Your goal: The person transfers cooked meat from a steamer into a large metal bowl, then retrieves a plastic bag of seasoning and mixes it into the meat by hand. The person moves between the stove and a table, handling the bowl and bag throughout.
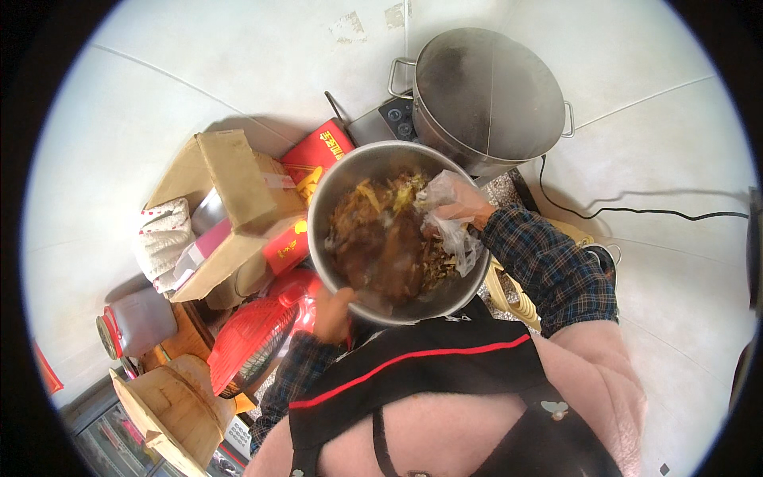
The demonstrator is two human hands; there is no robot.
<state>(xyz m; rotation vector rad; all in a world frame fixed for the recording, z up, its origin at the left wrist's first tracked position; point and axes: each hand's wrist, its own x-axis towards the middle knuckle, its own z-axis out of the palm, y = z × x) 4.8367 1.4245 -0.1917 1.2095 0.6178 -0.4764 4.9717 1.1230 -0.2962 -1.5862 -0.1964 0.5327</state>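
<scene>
A wide steel bowl (317, 197) is right before me, filled with steaming, dark brown food (387, 250) and some yellowish shreds. My left hand (334, 313) grips the bowl's rim at its lower left. Inside the bowl, at its upper right, my right hand (465, 206) is wrapped in a clear plastic bag (444, 197) and touches the food. The plastic and the blur hide its fingertips, so whether it grasps any food cannot be told.
A large steaming steel pot (450, 134) stands behind the bowl on a cooker with knobs (398, 116). Left are an open cardboard box (235, 179), a red fan (250, 334), a lidded plastic jar (143, 322) and a wooden bucket (185, 405). A black cable (632, 210) runs right.
</scene>
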